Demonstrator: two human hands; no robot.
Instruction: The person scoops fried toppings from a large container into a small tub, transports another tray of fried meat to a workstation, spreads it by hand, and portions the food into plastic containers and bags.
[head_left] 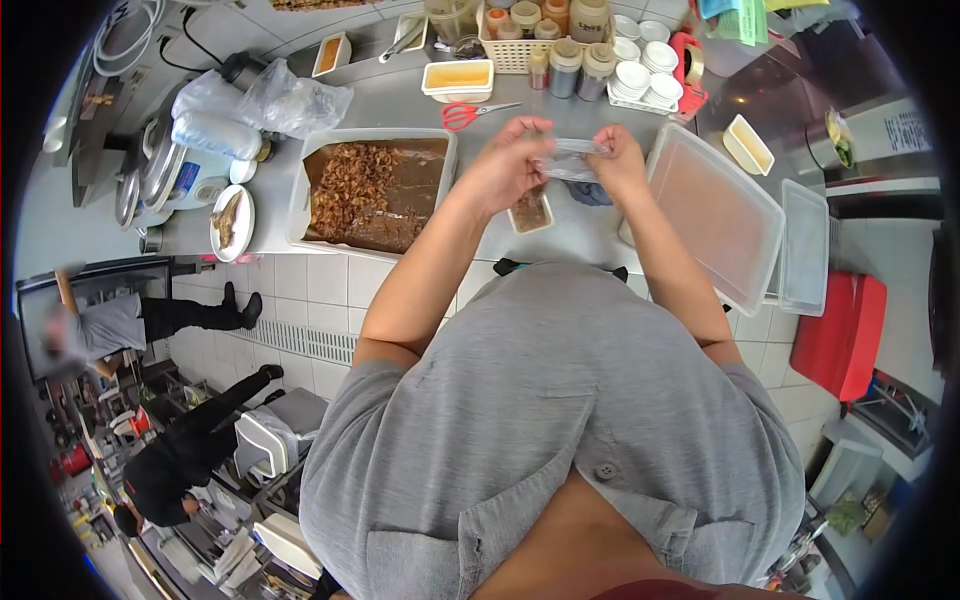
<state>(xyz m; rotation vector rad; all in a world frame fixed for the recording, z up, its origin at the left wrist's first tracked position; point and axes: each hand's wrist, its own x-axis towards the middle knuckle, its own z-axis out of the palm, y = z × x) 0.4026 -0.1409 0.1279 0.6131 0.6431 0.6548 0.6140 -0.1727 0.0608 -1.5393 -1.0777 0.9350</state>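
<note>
Both hands hold a clear plastic piece [578, 150], maybe a bag or lid, above the steel counter. My left hand [508, 165] is at its left end, blurred, with the fingers bent around the edge. At the right end my right hand [620, 162] pinches it. Below them on the counter sits a small container [531, 212] with brown contents, partly hidden by my left hand. A dark blue cloth-like item [588, 193] lies beside it. To the left, a large white tray [449, 165] holds brown fried-looking pieces [350, 190].
Red scissors [462, 116] and a yellow-filled container [458, 77] lie beyond my hands. Behind stand bottles [565, 68] and white cups [633, 76]. A large translucent lid [715, 215] is at right, a plate [232, 222] at left. Two people are at far left.
</note>
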